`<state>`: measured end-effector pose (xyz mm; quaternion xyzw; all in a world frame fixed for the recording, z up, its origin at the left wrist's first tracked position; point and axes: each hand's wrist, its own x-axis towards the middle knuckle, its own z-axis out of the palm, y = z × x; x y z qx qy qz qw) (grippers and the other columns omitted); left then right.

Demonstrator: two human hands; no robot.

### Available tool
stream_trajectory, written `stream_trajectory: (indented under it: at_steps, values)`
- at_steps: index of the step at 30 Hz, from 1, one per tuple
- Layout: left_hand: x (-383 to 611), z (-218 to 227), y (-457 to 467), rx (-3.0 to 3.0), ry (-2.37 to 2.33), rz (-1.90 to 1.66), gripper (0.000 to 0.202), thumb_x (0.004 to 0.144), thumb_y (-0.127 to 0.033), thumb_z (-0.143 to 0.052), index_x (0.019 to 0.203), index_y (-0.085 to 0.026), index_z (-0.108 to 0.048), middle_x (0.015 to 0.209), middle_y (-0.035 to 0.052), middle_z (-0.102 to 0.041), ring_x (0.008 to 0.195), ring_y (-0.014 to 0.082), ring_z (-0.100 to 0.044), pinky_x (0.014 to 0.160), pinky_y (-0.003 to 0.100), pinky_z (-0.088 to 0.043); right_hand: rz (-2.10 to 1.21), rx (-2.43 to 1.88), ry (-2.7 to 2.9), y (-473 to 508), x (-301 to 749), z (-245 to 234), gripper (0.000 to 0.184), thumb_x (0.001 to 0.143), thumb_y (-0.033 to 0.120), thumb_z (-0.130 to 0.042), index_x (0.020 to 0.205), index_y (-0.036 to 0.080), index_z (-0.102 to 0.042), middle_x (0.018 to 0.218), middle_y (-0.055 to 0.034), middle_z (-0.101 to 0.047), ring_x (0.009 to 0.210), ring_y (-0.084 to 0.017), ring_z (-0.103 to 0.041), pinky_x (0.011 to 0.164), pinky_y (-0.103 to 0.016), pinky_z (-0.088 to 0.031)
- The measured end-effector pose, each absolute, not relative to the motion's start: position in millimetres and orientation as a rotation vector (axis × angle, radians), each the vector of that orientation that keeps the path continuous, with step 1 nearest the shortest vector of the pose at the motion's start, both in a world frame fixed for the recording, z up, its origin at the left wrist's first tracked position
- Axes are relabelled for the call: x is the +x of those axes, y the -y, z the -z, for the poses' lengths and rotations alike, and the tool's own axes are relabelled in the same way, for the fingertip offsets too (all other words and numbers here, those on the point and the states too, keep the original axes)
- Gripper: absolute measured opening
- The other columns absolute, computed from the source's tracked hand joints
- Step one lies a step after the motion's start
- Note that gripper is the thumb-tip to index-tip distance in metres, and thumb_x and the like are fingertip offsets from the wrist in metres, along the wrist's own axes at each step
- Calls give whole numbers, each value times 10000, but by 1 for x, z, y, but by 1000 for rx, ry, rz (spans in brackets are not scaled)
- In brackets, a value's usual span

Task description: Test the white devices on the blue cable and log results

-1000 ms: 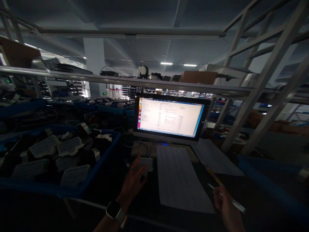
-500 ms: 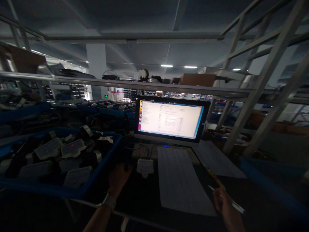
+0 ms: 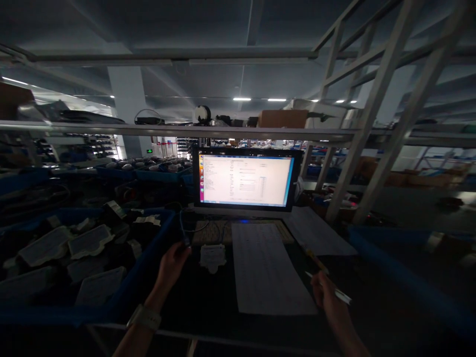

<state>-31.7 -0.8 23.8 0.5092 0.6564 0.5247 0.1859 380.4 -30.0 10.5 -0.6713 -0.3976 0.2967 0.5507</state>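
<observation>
My left hand (image 3: 174, 263), with a watch at its wrist, is closed in a pinch on the plug end of a thin cable (image 3: 182, 225) that rises from behind it. Just right of it, a pale, flat plastic module (image 3: 213, 257) lies on the dark bench. My right hand (image 3: 326, 291) grips a white pen (image 3: 342, 296) whose tip points left toward a long printed sheet (image 3: 269, 277). Close beyond those fingers is a slim yellowish tool (image 3: 316, 260); in the dim light I cannot tell if the hand touches it.
A lit monitor (image 3: 245, 181) stands at the bench's back, a keyboard (image 3: 208, 232) in front of it. On the left, a blue bin (image 3: 167, 223) holds several similar modules. Another sheet (image 3: 320, 233) and a blue bin (image 3: 386, 235) are right. A shelf (image 3: 223, 131) spans above.
My left hand has lifted slightly off the dark bench and now shows the cable end in its fingers. The view has swung right; my right hand still holds the pen.
</observation>
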Motion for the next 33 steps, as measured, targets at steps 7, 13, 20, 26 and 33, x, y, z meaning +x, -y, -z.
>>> stream_trajectory:
  at_steps: [7, 13, 20, 26, 33]
  values:
    - [-1, -29, -4, 1602, -1602, -1654, 429, 658, -517, -616, 899, -166, -673, 909, 81, -730, 824, 230, -686, 779, 361, -547, -722, -1551, 889, 31, 379, -10, 739, 449, 929, -401, 517, 201, -514, 366, 36, -382, 368, -100, -369, 403, -264, -304]
    - [4, -22, -8, 1750, -1606, -1630, 390, 700, -496, -597, 915, -185, -693, 951, 74, -732, 903, 240, -680, 819, 366, -547, -718, -1543, 894, 29, 380, -5, 721, 490, 905, -401, 530, 194, -516, 362, 36, -370, 365, -99, -358, 403, -264, -282]
    - [3, -15, -8, 1749, -1619, -1643, 419, 702, -531, -592, 905, -178, -692, 963, 89, -729, 906, 246, -683, 830, 371, -547, -730, -1503, 895, 26, 383, 2, 668, 551, 857, -424, 551, 195, -510, 401, 34, -393, 385, -100, -377, 410, -257, -296]
    - [3, -13, -9, 1725, -1615, -1658, 447, 687, -558, -600, 898, -175, -689, 959, 93, -726, 892, 251, -687, 810, 371, -559, -758, -1488, 883, 27, 380, 0, 667, 527, 863, -435, 534, 200, -504, 374, 48, -356, 366, -95, -340, 394, -251, -290]
    - [4, -10, -9, 1766, -1603, -1705, 441, 703, -594, -585, 867, -200, -692, 918, 69, -729, 878, 241, -690, 806, 366, -563, -713, -1487, 893, 29, 377, -3, 671, 525, 866, -437, 531, 199, -510, 379, 34, -371, 370, -101, -352, 396, -265, -302]
